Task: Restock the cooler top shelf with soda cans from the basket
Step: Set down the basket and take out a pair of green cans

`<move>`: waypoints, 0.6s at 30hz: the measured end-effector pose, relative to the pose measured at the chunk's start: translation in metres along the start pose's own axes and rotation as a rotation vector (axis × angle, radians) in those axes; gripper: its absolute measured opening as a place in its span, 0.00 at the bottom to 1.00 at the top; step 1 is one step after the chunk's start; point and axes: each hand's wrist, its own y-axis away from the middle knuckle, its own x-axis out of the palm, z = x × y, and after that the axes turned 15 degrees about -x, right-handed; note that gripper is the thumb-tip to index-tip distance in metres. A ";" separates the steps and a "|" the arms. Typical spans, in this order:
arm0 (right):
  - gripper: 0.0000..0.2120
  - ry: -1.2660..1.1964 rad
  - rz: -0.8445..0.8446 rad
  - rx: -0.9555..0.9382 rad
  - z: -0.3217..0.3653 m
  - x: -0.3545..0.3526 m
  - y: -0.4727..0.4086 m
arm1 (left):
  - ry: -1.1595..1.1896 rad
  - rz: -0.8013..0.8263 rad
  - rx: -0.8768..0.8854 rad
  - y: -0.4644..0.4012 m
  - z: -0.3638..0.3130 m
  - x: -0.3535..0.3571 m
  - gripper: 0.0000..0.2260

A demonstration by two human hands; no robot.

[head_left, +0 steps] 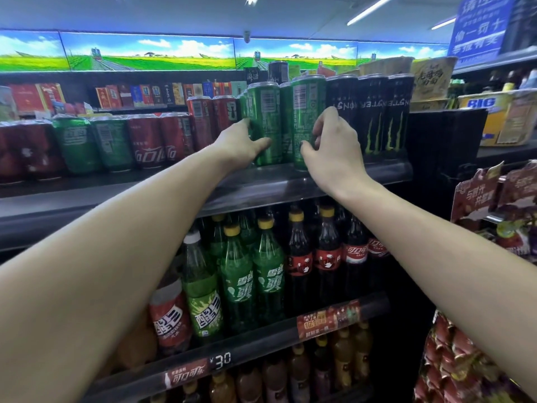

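Two tall green soda cans stand at the front of the cooler's top shelf (343,177). My left hand (241,144) grips the left green can (266,112) low down, thumb across its front. My right hand (334,146) holds the right green can (305,106), fingers curled round its right side and thumb on its lower front. More green cans stand behind them. The basket is out of sight.
Black energy drink cans (374,112) stand right of the green cans; red cans (203,120) and shrink-wrapped packs (116,141) are to the left. Green and dark soda bottles (267,271) fill the shelf below. Snack racks (479,199) flank the cooler's right side.
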 end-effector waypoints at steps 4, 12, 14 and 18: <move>0.09 0.013 -0.001 -0.006 0.001 0.000 0.000 | 0.007 0.013 -0.003 0.002 0.000 0.002 0.34; 0.08 -0.005 0.006 0.002 0.001 0.000 0.001 | 0.078 -0.106 0.004 0.011 -0.002 -0.001 0.21; 0.08 -0.004 0.012 0.003 0.001 -0.001 0.001 | 0.055 -0.110 0.034 0.015 -0.002 -0.001 0.21; 0.07 -0.005 0.037 0.001 0.001 0.000 0.001 | 0.013 -0.126 0.063 0.019 -0.003 -0.002 0.24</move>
